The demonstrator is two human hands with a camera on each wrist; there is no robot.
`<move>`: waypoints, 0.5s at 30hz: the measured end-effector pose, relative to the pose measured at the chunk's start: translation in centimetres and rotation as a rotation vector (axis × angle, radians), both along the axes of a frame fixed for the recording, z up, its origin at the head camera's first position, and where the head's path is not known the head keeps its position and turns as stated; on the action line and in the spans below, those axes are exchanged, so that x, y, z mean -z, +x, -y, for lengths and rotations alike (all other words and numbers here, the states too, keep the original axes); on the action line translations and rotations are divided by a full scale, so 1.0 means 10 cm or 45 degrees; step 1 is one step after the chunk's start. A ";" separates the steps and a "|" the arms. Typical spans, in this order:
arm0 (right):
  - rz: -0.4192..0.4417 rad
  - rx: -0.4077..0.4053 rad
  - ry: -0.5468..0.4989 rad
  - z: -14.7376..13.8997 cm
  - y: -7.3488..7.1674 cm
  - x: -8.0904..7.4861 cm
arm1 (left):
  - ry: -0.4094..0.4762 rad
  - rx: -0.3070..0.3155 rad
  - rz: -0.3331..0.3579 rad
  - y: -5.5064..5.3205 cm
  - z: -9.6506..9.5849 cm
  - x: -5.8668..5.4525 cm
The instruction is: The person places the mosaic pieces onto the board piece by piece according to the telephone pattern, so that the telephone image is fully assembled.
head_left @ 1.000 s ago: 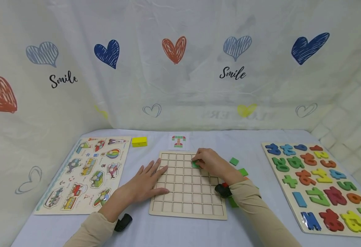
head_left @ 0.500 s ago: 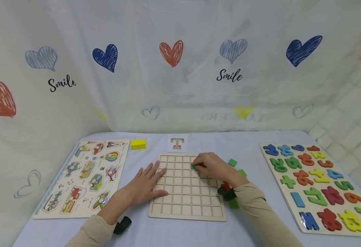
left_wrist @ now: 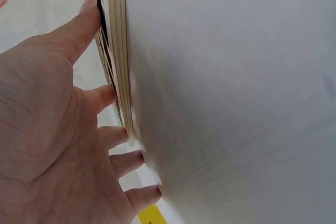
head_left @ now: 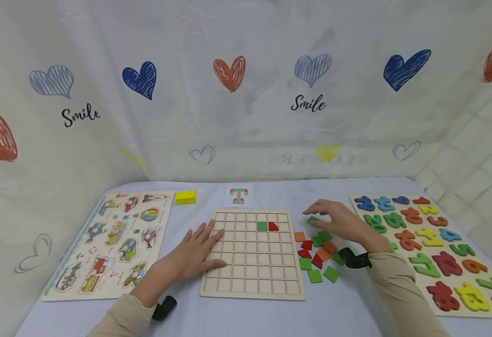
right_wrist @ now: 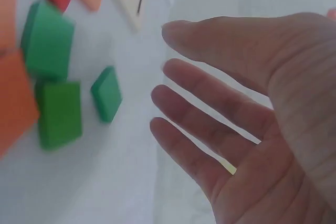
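Observation:
A wooden grid board (head_left: 252, 296) lies in the middle of the table. In its upper right part a green square tile (head_left: 262, 226) and a red quarter-round tile (head_left: 273, 226) sit side by side. My left hand (head_left: 193, 252) rests with spread fingers along the board's left edge; its thumb touches the frame in the left wrist view. My right hand (head_left: 340, 223) is over the table right of the board, thumb and fingers apart, holding nothing. Below its fingertips lies a loose green tile (head_left: 313, 218), which the right wrist view shows apart from the fingers.
Several loose green, red and orange tiles (head_left: 323, 254) lie right of the board. Behind it are a pattern card (head_left: 248, 199) and a yellow block (head_left: 185, 197). A picture puzzle (head_left: 107, 243) lies left, a number puzzle (head_left: 418, 295) right, partly behind the right arm.
My right hand has let go of the piece at the board and moved right, over the loose tiles. The green and red tiles on the grid now show. My left hand stays put.

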State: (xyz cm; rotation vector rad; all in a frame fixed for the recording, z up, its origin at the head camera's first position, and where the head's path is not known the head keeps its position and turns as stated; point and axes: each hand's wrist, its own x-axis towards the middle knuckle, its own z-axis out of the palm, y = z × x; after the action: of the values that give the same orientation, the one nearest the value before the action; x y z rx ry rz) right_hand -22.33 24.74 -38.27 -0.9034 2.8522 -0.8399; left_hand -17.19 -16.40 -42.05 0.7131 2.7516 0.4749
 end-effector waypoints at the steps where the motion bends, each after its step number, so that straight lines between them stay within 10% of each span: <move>1: 0.010 0.008 0.009 -0.03 0.00 0.01 | -0.006 -0.001 0.000 0.00 0.00 0.00; 15: 0.135 0.191 0.017 -0.03 -0.16 0.19 | 0.007 0.006 0.000 0.01 0.00 0.00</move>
State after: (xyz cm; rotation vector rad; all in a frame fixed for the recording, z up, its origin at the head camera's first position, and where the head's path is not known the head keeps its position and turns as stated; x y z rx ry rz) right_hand -23.94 24.99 -40.14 -0.6297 2.8567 -0.8525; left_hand -17.14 -16.43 -42.02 0.7207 2.7493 0.4811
